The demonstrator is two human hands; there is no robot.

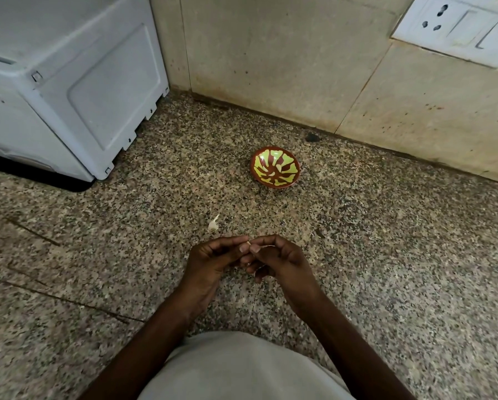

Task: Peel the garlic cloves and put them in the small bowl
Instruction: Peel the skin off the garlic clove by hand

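Speckled granite table, both hands low at the near edge, left hand (213,259) and right hand (279,259) fingers pinching one garlic clove (249,243) between them, small bowl (275,166) sitting straight ahead, slightly nearer the right hand.

I am looking down at a speckled granite surface (386,255) that is running back to a beige tiled wall (285,53). A white appliance (63,90) is sitting at the far left, and a white socket plate (458,27) is showing upper right.
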